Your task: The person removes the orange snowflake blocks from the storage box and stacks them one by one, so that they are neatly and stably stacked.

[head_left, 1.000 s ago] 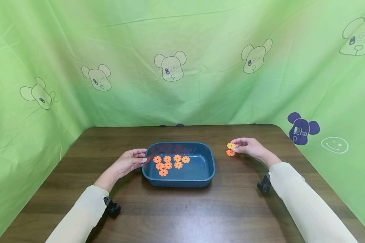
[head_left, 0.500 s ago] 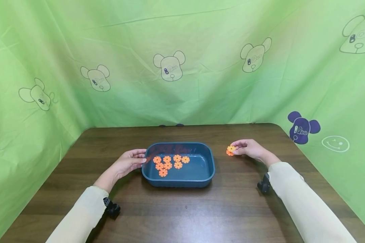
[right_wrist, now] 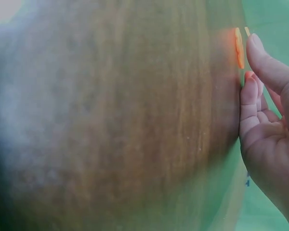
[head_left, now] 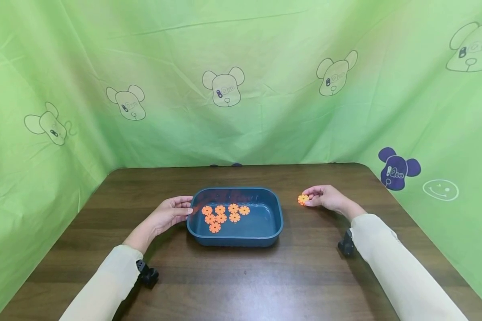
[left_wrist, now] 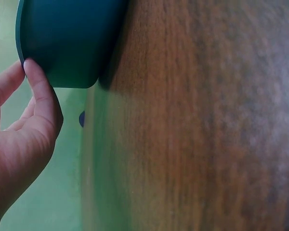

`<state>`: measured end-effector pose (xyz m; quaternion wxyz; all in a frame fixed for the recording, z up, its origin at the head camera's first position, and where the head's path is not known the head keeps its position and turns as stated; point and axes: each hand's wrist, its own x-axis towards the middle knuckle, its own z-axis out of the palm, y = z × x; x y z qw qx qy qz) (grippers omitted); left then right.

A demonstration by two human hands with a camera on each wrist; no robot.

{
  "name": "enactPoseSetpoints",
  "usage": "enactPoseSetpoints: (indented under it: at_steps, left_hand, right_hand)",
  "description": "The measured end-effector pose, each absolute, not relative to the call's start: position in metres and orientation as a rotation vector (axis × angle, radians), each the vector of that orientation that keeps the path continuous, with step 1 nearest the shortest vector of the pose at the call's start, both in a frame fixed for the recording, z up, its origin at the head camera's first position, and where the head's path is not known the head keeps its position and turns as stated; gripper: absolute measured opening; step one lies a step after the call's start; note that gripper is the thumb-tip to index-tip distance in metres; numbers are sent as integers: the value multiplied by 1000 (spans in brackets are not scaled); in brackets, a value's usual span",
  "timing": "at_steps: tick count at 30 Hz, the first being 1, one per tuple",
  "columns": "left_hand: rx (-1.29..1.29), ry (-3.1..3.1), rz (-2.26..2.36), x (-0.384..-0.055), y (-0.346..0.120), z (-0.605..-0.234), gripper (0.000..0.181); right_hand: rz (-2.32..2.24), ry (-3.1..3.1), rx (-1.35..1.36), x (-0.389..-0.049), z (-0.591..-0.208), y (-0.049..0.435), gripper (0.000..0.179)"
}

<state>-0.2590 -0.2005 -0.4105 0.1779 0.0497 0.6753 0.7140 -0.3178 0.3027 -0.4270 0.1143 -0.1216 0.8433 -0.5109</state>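
My left hand (head_left: 170,214) pinches the left rim of a dark blue plastic basin (head_left: 241,242). In the left wrist view, the thumb and a finger meet at the basin's (left_wrist: 67,48) edge. Inside the basin lie several orange flower-shaped discs (head_left: 214,228), grouped toward its left side. To the right of the basin, my right hand (head_left: 327,197) pinches a yellow-orange flower-shaped disc (head_left: 303,199) between thumb and fingers. The right wrist view shows an orange flower-shaped disc (right_wrist: 239,48) on the table just beside the pinched one, apart from it by a thin gap.
A brown wooden table (head_left: 241,285) carries everything. Green printed cloth (head_left: 225,133) hangs behind it and along both sides. Each wrist wears a small black camera (head_left: 146,274).
My right hand has lowered the yellow-orange disc, bringing it over the orange one, which it now hides in the head view. The left hand and basin stay put.
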Motion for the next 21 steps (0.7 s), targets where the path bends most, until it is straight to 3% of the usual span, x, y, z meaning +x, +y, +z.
enactPoseSetpoints:
  at_steps: [21]
  left_hand:
    - [128, 1904, 2025, -260, -201, -411, 57]
  right_hand:
    - [-1411, 2552, -314, -320, -429, 296, 40]
